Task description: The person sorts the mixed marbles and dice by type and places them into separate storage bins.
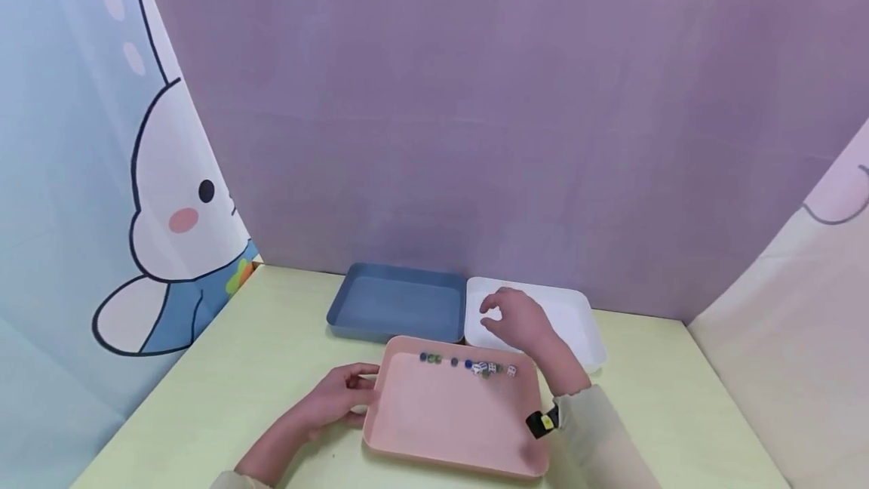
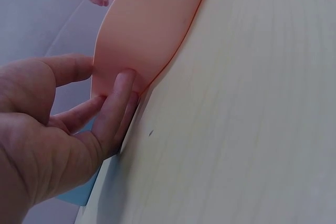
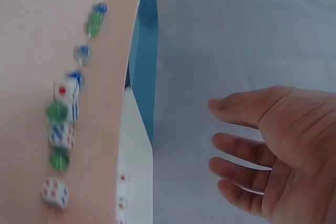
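A pink tray (image 1: 448, 413) lies nearest the person, with several glass marbles (image 1: 454, 361) and white dice (image 1: 512, 371) gathered along its far side. The marbles are blue and green; the dice carry red and blue pips. My left hand (image 1: 337, 397) is at the tray's left side, fingertips touching the outer wall and rim, as the left wrist view shows. Over the white tray (image 1: 566, 315) hovers my right hand (image 1: 519, 319), thumb and fingers apart and loosely bent. Nothing shows between them in the right wrist view. A few dice (image 3: 123, 178) lie inside the white tray.
A blue tray (image 1: 400, 300) stands at the back left, side by side with the white one. Both are behind the pink tray on the pale yellow table (image 1: 271, 338). A purple curtain (image 1: 434, 119) hangs behind, with printed cloth (image 1: 54, 210) at the sides.
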A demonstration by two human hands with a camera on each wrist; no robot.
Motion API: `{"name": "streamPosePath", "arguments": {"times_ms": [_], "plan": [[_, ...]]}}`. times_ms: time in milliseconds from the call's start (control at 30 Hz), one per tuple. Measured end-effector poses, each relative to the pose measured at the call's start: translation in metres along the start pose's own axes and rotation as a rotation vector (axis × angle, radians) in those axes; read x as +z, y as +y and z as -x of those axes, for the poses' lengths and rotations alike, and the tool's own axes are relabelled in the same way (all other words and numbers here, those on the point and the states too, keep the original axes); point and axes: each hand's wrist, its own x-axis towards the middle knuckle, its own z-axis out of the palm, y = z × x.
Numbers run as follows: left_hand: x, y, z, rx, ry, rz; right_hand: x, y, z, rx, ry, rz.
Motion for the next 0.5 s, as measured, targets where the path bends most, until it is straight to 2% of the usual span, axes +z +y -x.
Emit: {"name": "streamPosePath", "arguments": {"times_ms": [267, 500], "plan": [[-0.001, -0.002, 0.0, -0.005, 0.003, 0.003, 0.016, -0.02, 0.008, -0.043, -0.038, 0.094], [-0.001, -0.001, -0.002, 0.001, 0.004, 0.012, 0.024, -0.026, 0.009, -0.044, -0.12, 0.081]]}}
